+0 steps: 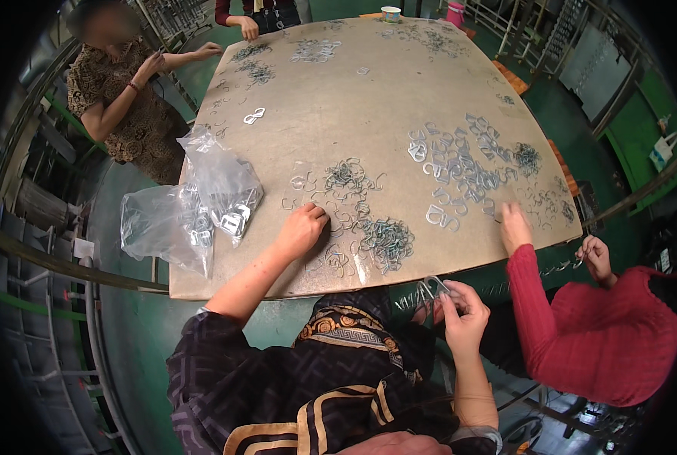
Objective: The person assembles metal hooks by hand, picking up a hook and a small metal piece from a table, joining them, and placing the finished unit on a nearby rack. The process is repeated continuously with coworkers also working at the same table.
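On the tabletop (354,98), the plastic bags (236,178) lie at the left and reach over its edge. To the right of them, near the front edge, are the wire pieces (388,243), with the left hand (304,227) at their left side. Farther right lie the metal pieces (467,168). Before the front edge, the right hand (463,315) holds a hook (435,283). At the far edge stands a cup (390,14).

Moderate, fairly even light, seemingly from above, falls across the tan surface (331,106), while the room's outer parts sit dimmer. A soft shadow lies beside the left hand (306,227). Highlights glint off the clear plastic bags (228,178) and silvery metal pieces (471,176). Fisheye distortion bows the rail (73,267) at left; black vignetting swallows the corners. One co-worker's head (102,29) is blurred.
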Tool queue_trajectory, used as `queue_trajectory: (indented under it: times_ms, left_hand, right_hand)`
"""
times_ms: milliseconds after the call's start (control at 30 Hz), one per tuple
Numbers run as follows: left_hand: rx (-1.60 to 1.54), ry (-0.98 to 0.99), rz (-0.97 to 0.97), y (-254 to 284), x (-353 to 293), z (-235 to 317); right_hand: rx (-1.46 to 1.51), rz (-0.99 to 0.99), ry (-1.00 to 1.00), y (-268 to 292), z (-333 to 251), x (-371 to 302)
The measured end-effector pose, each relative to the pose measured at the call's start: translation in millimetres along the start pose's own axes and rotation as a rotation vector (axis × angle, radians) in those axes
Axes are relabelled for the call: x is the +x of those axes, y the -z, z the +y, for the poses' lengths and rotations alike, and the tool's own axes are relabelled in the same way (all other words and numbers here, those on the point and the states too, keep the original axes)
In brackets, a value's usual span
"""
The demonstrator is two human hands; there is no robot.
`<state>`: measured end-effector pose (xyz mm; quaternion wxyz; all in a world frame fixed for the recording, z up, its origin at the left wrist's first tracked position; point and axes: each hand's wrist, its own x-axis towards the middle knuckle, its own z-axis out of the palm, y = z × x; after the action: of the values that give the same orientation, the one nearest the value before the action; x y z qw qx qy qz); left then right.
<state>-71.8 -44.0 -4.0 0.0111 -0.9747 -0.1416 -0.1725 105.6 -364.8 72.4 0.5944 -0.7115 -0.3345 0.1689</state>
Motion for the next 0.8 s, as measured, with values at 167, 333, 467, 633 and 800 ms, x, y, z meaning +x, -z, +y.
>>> queue_trajectory:
  times_ms: [167,333,467,633,800]
  left_hand:
    - [0.159,-0.076,-0.224,12,10,-2]
    - [0.136,0.07,-0.288,19,29,11]
    - [-0.711,0.394,-0.31,66,41,73]
    - [-1.223,0.06,-0.071,63,42,151]
    - [-1.215,0.051,-0.071,54,46,163]
  right_hand:
    - [-0.044,-0.007,0.027,-4,10,2]
    - [-0.022,0.004,-0.056,-5,3,-6]
    - [-0.014,-0.017,-0.001,-9,16,-9]
    - [-0.097,-0.038,0.028,-14,2,-8]
    - [-0.117,-0.026,0.019,-16,4,-12]
